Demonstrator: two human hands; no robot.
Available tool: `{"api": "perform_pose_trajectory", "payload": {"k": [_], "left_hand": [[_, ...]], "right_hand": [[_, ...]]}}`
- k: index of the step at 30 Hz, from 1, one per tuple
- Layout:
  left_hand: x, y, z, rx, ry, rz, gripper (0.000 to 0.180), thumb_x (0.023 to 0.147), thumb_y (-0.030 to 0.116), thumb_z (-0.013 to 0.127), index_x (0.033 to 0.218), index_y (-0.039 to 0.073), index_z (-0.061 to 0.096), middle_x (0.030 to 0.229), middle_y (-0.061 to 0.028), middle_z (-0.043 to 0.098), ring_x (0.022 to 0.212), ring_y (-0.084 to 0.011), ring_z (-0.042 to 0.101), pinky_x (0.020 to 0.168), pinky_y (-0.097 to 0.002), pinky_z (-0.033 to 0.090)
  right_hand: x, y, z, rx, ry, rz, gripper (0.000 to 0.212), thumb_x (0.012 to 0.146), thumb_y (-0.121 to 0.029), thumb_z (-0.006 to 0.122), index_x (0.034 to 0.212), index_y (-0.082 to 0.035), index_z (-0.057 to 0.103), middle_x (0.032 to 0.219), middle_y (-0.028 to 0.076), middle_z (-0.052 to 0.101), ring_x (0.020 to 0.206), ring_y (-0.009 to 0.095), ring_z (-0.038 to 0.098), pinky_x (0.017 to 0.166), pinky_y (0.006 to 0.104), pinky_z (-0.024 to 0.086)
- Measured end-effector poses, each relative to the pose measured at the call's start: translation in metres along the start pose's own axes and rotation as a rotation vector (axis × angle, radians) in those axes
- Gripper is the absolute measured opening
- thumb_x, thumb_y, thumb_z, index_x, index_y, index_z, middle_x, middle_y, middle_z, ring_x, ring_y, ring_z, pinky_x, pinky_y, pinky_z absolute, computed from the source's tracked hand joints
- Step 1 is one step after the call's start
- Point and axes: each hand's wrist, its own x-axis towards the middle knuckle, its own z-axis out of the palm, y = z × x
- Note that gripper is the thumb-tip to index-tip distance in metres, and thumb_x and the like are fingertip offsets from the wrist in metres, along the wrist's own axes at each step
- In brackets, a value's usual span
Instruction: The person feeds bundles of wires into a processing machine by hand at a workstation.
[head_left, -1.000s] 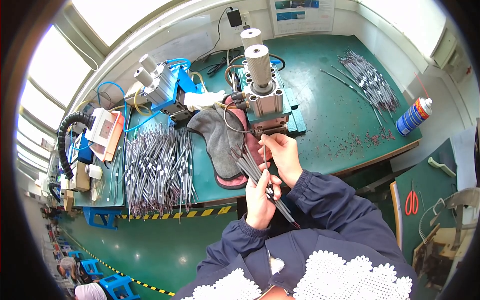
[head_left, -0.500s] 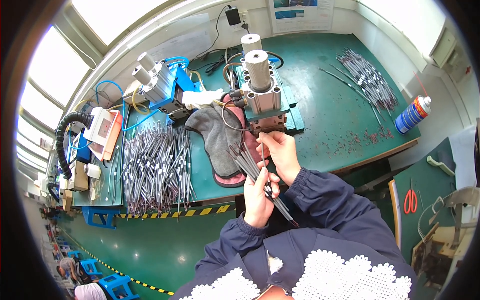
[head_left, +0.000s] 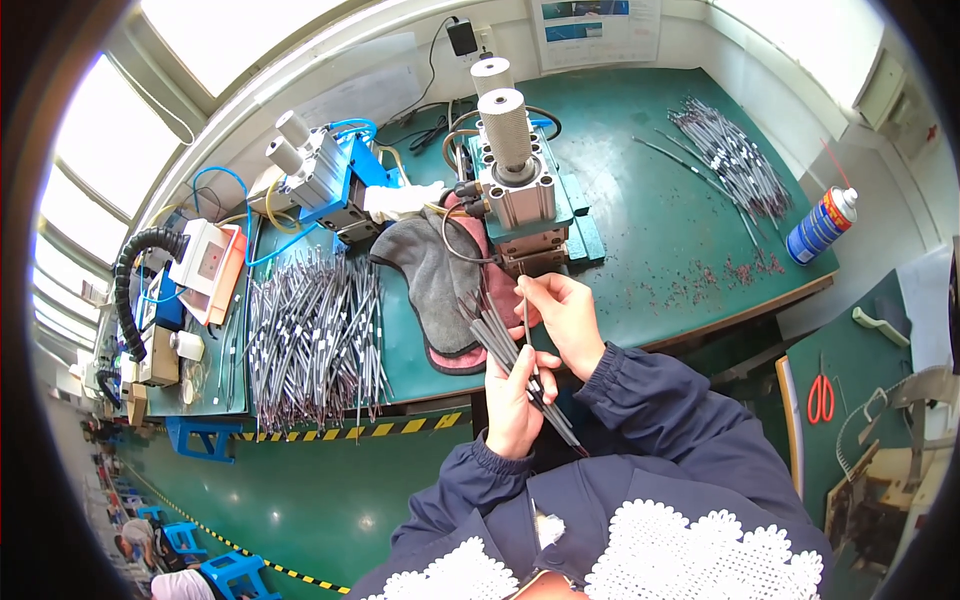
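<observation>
My left hand (head_left: 512, 412) is closed round a bundle of thin dark-grey cables (head_left: 492, 332), which slants from the press down towards my jacket. Between thumb and fingers, my right hand (head_left: 568, 318) pinches a single cable (head_left: 527, 316) just right of the bundle's upper end. That cable points up at the front of the pneumatic press (head_left: 522, 205), a metal block with knurled cylinders on top. I cannot make out whether its tip is inside the press. A grey and pink cloth (head_left: 428, 270) lies left of the press, partly behind the bundle.
A large heap of cables (head_left: 315, 345) covers the left of the green table, with a second press (head_left: 325, 180) behind it. More cables (head_left: 735, 160) lie far right, near a blue spray can (head_left: 822, 228). Dark-red scraps (head_left: 715, 283) dot the surface. Red scissors (head_left: 821, 400) lie further right.
My right hand has drawn slightly back from the press, still pinching the single cable. My left hand keeps hold of the bundle in nearly the same place.
</observation>
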Motion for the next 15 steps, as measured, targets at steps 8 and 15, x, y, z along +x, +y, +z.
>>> {"api": "perform_pose_trajectory", "payload": {"k": [8, 15], "left_hand": [[0.002, 0.001, -0.003, -0.013, -0.066, -0.022, 0.024, 0.093, 0.011, 0.049, 0.115, 0.006, 0.042, 0.083, -0.0145, 0.062, 0.052, -0.0161, 0.058, 0.039, -0.0217, 0.039], [0.001, -0.002, -0.001, 0.073, -0.082, -0.064, 0.022, 0.093, 0.01, 0.05, 0.113, 0.004, 0.046, 0.083, -0.0137, 0.062, 0.051, -0.0147, 0.057, 0.038, -0.0205, 0.037]], "right_hand": [[-0.004, -0.013, -0.016, -0.615, -0.017, -0.582, 0.016, 0.081, -0.004, 0.064, 0.096, 0.0, 0.061, 0.074, 0.003, 0.059, 0.066, 0.007, 0.054, 0.06, 0.0221, 0.044], [0.001, -0.025, -0.013, -0.233, -0.259, -0.067, 0.017, 0.085, -0.015, 0.063, 0.096, -0.002, 0.063, 0.086, 0.002, 0.065, 0.067, 0.005, 0.052, 0.059, 0.0211, 0.045]]}}
